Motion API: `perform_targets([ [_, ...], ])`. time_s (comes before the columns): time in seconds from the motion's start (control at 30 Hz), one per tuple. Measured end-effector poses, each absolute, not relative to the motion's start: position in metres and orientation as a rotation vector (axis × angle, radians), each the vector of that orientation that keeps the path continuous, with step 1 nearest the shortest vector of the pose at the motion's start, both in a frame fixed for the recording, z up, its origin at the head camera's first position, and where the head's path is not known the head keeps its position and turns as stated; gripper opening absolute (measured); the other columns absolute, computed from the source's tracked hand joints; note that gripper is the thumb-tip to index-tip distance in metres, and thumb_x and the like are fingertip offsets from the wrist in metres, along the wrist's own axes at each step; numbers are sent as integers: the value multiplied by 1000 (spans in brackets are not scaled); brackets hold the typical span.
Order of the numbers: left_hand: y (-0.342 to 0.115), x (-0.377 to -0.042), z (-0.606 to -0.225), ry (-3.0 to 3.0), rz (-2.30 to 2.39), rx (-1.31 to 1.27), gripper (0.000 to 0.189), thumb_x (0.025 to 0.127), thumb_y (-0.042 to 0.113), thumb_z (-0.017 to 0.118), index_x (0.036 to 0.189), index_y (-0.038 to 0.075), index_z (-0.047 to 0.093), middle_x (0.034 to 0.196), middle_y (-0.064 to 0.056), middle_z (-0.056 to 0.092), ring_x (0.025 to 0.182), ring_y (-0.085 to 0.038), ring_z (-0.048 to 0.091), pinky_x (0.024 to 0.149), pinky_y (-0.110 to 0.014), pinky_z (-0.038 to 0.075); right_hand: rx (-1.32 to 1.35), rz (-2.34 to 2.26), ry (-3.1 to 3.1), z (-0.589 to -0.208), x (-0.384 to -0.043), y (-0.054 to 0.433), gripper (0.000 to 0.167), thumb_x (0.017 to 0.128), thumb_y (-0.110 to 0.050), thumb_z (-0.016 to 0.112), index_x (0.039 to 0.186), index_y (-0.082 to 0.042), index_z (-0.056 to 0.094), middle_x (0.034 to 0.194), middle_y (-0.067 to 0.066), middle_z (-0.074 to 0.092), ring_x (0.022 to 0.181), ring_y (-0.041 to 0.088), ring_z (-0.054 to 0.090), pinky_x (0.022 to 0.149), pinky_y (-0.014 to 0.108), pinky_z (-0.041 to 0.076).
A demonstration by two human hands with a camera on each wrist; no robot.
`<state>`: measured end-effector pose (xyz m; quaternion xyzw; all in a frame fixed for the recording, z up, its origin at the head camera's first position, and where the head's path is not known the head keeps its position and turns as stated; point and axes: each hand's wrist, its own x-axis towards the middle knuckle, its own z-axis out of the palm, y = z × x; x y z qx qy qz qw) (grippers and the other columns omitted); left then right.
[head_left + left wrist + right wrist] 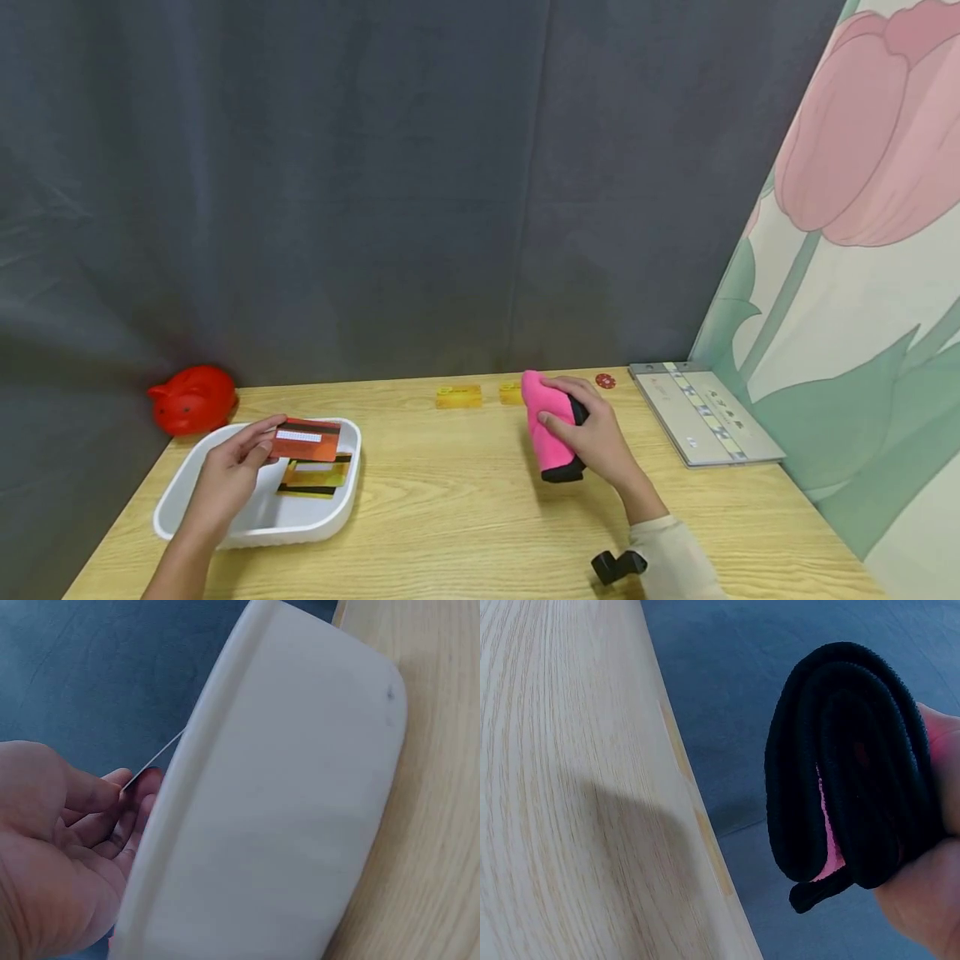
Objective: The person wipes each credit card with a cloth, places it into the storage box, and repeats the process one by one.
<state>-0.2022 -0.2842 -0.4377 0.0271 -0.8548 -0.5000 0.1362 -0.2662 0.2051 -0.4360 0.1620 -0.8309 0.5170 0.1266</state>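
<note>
In the head view, my left hand (pixel 225 483) pinches a red card (pixel 306 442) with a dark stripe and a white strip. The card is held above a white plastic tray (pixel 328 523), where gold-and-black cards (pixel 315 477) lie. From the left wrist, the tray's outer wall (pixel 262 795) hides most of the card, leaving a thin edge (pixel 154 759) visible by the fingers. My right hand (pixel 603 437) grips a folded pink cloth (pixel 549 427) with black edging, raised over the table. Its black folded layers (pixel 847 772) fill much of the right wrist view.
A red piggy bank (pixel 195 402) stands behind the tray. Two yellow cards (pixel 459 397) lie along the table's back edge, one partly behind the cloth. A red chip (pixel 605 381) and a beige binder (pixel 708 417) are at the right. A dark curtain (pixel 375 208) hangs behind.
</note>
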Motion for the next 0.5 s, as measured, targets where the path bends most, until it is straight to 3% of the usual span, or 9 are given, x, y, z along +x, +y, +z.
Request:
perform_targets([
  [0.2, -283, -206, -439, -2615, -1405, 102, 41, 105, 2, 53, 146, 2, 56, 129, -21, 69, 87, 9, 61, 78, -11, 53, 469, 1489, -2430, -437, -265, 205, 47, 91, -23, 81, 135, -23, 67, 139, 5, 60, 118, 25, 59, 88, 28, 56],
  [0.5, -283, -209, -444, -2714, -1362, 9, 42, 100, -2, 58, 141, 1, 61, 126, -24, 71, 94, 14, 59, 81, -8, 50, 493, 1471, -2426, -438, -267, 205, 46, 91, -23, 81, 135, -24, 67, 140, 6, 60, 118, 25, 60, 89, 28, 56],
])
